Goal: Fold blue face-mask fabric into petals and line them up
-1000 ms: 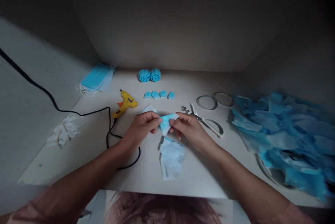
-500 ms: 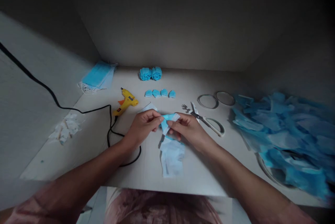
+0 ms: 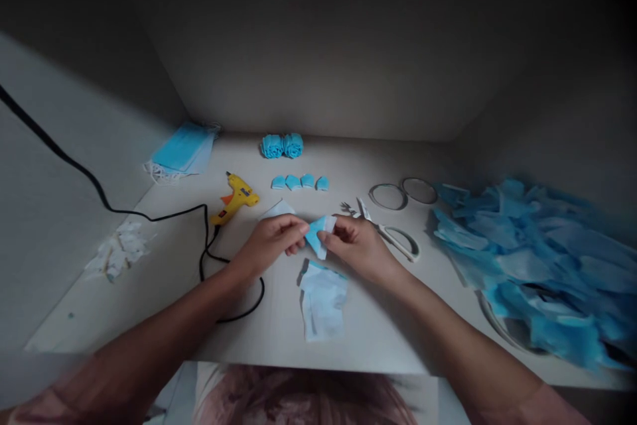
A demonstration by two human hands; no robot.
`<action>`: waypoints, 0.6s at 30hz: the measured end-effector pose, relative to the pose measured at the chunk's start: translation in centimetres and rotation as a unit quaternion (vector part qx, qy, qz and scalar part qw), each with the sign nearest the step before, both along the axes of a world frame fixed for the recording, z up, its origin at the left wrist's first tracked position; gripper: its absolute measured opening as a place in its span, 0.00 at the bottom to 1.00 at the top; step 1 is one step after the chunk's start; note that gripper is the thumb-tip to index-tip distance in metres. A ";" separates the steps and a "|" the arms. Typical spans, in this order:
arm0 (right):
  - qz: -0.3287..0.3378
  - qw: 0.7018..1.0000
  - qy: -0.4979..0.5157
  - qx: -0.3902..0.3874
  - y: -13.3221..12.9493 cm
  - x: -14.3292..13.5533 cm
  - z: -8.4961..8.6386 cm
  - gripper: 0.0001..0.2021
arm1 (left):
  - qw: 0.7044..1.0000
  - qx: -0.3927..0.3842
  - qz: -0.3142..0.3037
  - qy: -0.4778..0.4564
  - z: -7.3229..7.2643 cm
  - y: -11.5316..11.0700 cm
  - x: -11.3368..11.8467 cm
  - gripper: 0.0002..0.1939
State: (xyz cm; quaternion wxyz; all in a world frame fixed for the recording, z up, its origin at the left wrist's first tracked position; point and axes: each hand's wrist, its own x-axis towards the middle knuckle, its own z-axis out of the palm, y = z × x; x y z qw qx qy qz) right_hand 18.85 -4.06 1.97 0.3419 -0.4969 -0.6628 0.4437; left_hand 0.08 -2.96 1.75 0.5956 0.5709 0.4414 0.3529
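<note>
Between my two hands is a small folded piece of blue and white mask fabric (image 3: pixel 316 235). My left hand (image 3: pixel 276 239) pinches its left corner with thumb and fingertips. On its right side, my right hand (image 3: pixel 355 242) grips it, thumb on top. Just below lie white fabric pieces (image 3: pixel 323 305) with a blue top edge, flat on the table. Another pale piece (image 3: pixel 279 209) is partly hidden behind my left hand. Scissors (image 3: pixel 401 242) with white handles lie right of my right hand, blades partly apart.
A yellow glue gun (image 3: pixel 236 198) and its black cord (image 3: pixel 174 214) lie left. Two blue rosettes (image 3: pixel 283 146) and several small blue folded pieces (image 3: pixel 307 181) sit behind. Face masks (image 3: pixel 182 148) are at back left, metal rings (image 3: pixel 388 197) at right, beside a blue fabric heap (image 3: pixel 537 252).
The folded piece has turned a little, its blue side now forming a triangle between my fingers. My view has tilted slightly upward, and a shelf edge shows at the top.
</note>
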 end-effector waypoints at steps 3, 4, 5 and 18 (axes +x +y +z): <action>-0.007 1.000 -0.007 -0.009 -0.1 -0.2 -0.1 0.13 | 0.999 0.010 -0.018 0.027 -0.4 0.0 0.2 0.12; -0.004 1.000 0.000 -0.014 -0.1 -0.2 -0.1 0.14 | 0.999 0.013 -0.017 0.027 -0.5 0.0 0.2 0.12; 0.001 1.000 0.011 -0.020 0.0 -0.1 -0.1 0.15 | 0.999 0.017 -0.014 0.026 -0.6 0.0 0.2 0.13; 0.017 0.992 0.093 -0.080 0.1 0.0 -0.5 0.19 | 0.999 0.028 0.000 0.029 -0.7 -0.1 0.1 0.13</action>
